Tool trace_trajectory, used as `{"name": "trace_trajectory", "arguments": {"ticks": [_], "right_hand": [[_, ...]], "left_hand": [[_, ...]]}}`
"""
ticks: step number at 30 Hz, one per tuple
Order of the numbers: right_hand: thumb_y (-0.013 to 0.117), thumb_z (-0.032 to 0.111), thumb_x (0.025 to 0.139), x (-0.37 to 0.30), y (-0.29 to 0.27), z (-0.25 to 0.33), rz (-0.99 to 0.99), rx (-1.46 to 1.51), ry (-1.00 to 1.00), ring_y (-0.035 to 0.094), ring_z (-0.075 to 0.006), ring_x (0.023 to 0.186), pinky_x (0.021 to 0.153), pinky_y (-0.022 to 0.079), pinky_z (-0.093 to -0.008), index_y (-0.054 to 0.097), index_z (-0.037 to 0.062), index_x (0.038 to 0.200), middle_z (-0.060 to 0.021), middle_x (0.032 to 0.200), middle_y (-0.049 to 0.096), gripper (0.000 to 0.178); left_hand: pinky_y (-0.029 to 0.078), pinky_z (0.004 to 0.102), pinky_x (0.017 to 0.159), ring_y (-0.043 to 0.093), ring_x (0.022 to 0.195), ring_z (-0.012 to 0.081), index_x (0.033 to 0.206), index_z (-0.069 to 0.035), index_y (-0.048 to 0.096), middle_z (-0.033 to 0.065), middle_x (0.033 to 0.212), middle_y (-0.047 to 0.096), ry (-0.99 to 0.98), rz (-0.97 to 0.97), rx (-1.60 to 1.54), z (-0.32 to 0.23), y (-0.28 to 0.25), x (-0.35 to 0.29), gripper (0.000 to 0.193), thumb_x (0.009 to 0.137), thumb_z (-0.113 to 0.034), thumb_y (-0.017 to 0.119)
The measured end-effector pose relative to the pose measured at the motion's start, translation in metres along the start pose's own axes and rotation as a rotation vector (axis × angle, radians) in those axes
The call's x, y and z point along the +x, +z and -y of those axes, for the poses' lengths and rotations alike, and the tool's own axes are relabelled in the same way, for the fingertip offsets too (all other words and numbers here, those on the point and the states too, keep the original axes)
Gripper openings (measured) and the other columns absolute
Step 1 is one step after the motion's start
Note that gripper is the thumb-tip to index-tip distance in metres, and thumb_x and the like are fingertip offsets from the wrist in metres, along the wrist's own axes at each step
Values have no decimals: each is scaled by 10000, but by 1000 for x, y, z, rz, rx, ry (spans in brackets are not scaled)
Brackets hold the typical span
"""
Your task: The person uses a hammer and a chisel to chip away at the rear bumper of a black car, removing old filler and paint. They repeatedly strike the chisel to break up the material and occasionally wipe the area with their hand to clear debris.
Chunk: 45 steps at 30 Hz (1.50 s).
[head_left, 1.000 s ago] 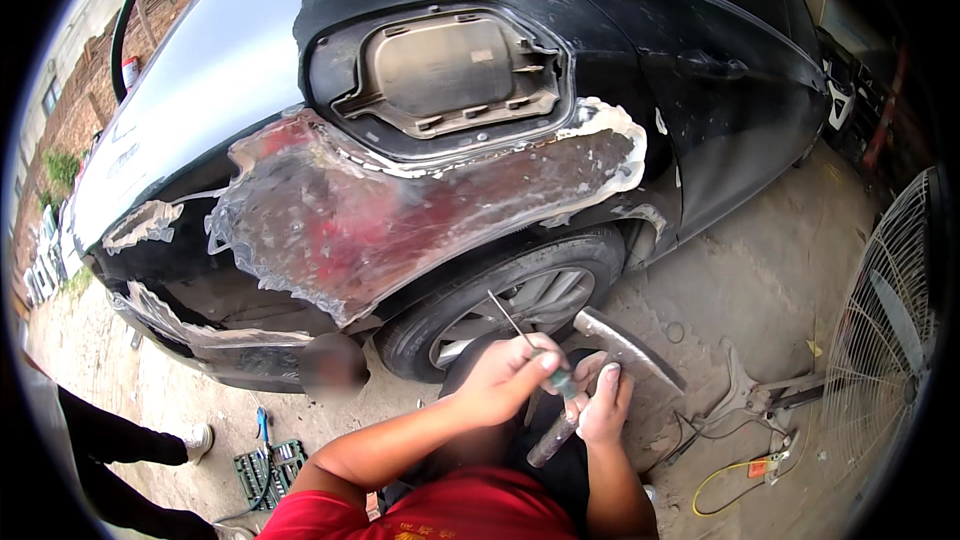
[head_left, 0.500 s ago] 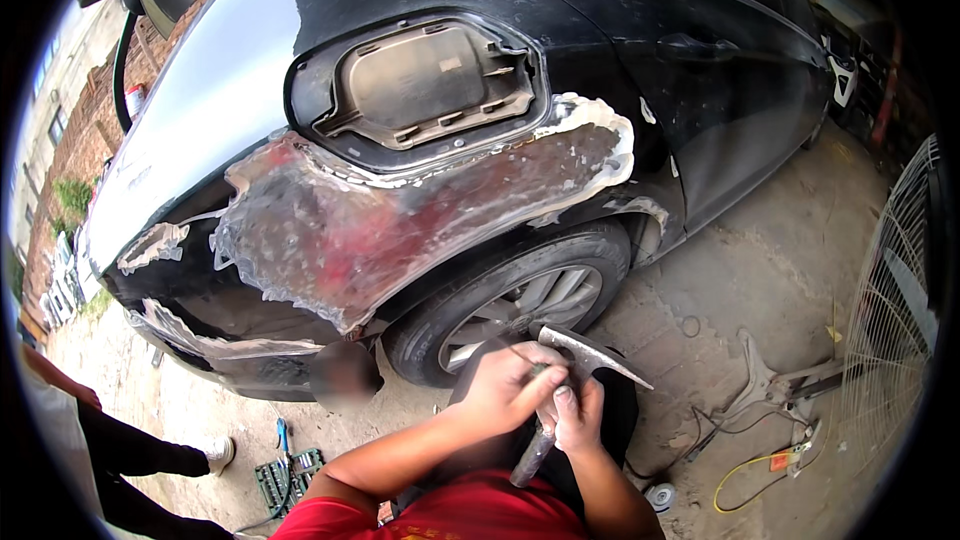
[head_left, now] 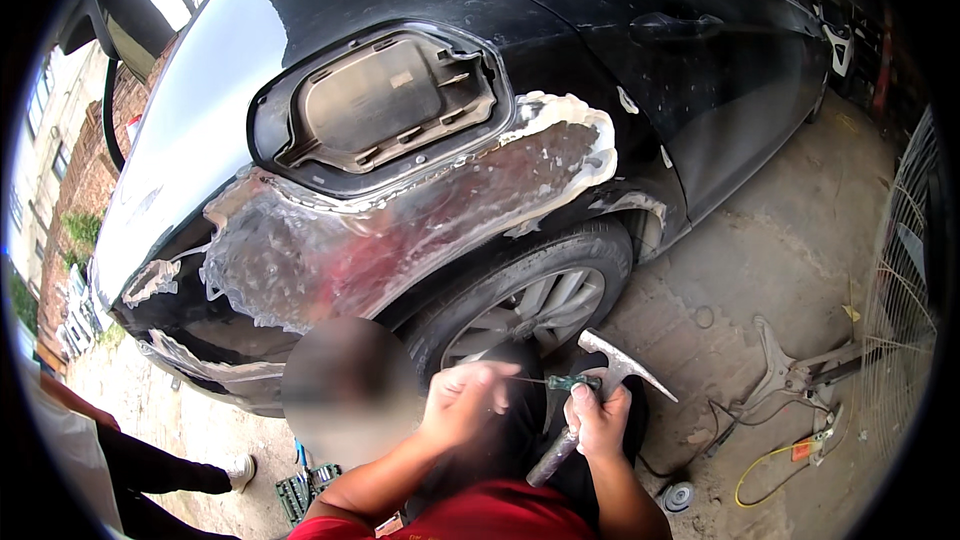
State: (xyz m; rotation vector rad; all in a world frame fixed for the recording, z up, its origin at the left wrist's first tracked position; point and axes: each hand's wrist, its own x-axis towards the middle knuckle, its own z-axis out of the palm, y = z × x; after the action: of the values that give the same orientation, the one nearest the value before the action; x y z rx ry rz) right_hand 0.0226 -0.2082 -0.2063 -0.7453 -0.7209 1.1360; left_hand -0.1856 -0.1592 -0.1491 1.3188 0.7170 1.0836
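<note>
My right hand (head_left: pixel 598 422) is closed around a hammer (head_left: pixel 556 455) and a green-handled tool (head_left: pixel 572 380) with a thin metal shaft pointing left. The hammer's long pointed head juts up and right above my fist. At the shaft's far end is my left hand (head_left: pixel 466 402), its fingers curled but smeared by motion, so their grip on it is unclear. Beyond my hands stands a black car (head_left: pixel 640 80) with a large bare, sanded patch (head_left: pixel 400 230) above its wheel (head_left: pixel 540 300). The patch shows grey and red areas and a white rim.
A person's dark-trousered leg (head_left: pixel 165 455) is at lower left, near a green tool case (head_left: pixel 295 495). To the right lie a metal stand (head_left: pixel 775 370), cables and a small round tin (head_left: pixel 677 497), beside a wire fan guard (head_left: pixel 905 290). A blurred round spot covers part of the bumper.
My hands have drawn apart: the left moved left and blurred, the right shifted right with the hammer. The green-handled tool now shows between them. The view has shifted slightly.
</note>
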Motion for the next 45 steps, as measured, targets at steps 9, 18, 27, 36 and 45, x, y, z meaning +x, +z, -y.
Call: {"name": "trace_trajectory", "arguments": {"ticks": [9, 18, 27, 36, 45], "right_hand": [[693, 191, 990, 27, -22, -19, -116, 77, -48, 416, -71, 424, 385, 305, -253, 557, 52, 911, 36, 610, 446, 210], [693, 238, 1018, 27, -12, -16, 65, -574, -379, 744, -292, 1014, 856, 581, -362, 624, -70, 1297, -180, 1090, 751, 421], [467, 418, 1114, 25, -22, 2, -83, 95, 48, 358, -92, 396, 368, 291, -264, 514, 50, 865, 16, 562, 398, 447], [415, 424, 1128, 14, -38, 8, -175, 97, 25, 332, -95, 360, 341, 275, -250, 482, 90, 813, 20, 524, 368, 463], [418, 456, 1121, 12, -49, 18, -221, 33, 15, 307, -84, 355, 333, 269, -244, 474, 108, 797, 27, 524, 358, 479]], "left_hand": [[512, 329, 682, 664, 724, 196, 1092, 42, 735, 115, 828, 710, 577, -73, 643, -61, 2, 36, 323, 1026, -242, 597], [450, 478, 1031, 616, 1213, 352, 1475, -10, 510, 203, 1326, 616, 549, 279, 1121, -12, 58, 43, 717, 806, -123, 742], [465, 363, 605, 583, 686, 217, 895, -53, 615, 78, 802, 595, 641, 275, 601, -75, 32, 81, 125, 881, -111, 725], [287, 297, 562, 300, 593, 116, 676, -122, 396, -11, 648, 373, 754, 179, -75, -178, 35, 195, 415, 1029, -275, 554], [275, 287, 547, 288, 581, 115, 651, -125, 373, -11, 627, 353, 777, 183, -125, -178, 34, 218, 420, 1014, -245, 548]]}}
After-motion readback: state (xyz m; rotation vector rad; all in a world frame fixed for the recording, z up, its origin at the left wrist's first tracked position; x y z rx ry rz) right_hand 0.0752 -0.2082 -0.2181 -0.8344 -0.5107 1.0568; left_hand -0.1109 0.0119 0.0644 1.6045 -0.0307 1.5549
